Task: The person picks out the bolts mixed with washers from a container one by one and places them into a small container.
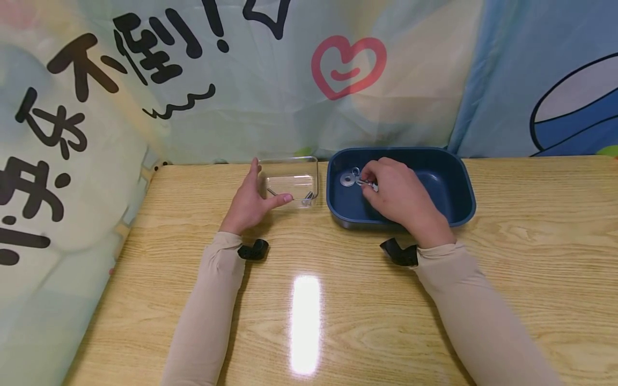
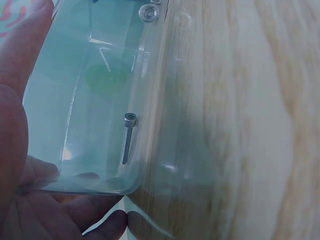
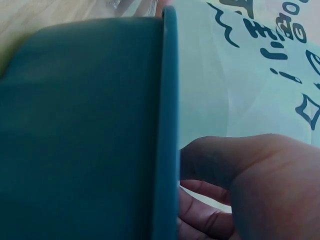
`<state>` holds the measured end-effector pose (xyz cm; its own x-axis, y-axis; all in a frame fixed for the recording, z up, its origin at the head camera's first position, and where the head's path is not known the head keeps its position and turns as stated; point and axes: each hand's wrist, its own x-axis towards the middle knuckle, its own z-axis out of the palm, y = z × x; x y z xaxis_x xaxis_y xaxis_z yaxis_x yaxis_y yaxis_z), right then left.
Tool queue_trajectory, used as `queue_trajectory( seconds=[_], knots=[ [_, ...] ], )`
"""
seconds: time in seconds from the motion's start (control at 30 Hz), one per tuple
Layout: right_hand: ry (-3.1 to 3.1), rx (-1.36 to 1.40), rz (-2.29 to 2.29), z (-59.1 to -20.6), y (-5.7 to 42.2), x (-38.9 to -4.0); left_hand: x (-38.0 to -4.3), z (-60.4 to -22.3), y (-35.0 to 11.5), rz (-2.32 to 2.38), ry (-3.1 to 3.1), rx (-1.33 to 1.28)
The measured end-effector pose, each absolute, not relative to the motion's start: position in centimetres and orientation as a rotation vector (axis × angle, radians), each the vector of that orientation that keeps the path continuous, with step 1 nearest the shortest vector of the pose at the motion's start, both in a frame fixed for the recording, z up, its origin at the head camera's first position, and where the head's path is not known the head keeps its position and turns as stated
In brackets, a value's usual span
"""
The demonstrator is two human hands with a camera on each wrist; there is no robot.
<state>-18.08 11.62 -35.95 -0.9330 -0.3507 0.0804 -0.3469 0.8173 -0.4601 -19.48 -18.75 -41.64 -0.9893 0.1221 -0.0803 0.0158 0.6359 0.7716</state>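
Observation:
A clear plastic box [image 1: 317, 177] stands at the back of the table, its left end gripped by my left hand [image 1: 248, 205], thumb along the front rim. A socket-head bolt [image 2: 128, 140] lies inside the box near that hand, and more small metal pieces [image 1: 307, 197] lie at its right end. To the right, my right hand [image 1: 403, 193] reaches into a dark blue bin [image 1: 467, 193] and pinches a small bolt [image 1: 370, 184]. Beside these fingertips a flat washer [image 1: 347, 179] rests on the bin floor with other small metal rings. The right wrist view hides the fingertips behind the bin wall.
The two containers stand side by side on a wooden table [image 1: 347, 300]. Just behind them hangs a printed cloth [image 1: 270, 107] with a red heart. A black strap end [image 1: 253, 250] juts from the left cuff, another [image 1: 399, 252] from the right.

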Motion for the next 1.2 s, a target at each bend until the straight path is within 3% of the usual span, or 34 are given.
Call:
queue_trajectory(
  seconds=[1.2],
  knots=[
    [3.023,-0.785,-0.872,-36.7,6.6,-18.2,-19.5,-41.7,-18.8,1.275,2.721,0.126]
  ],
)
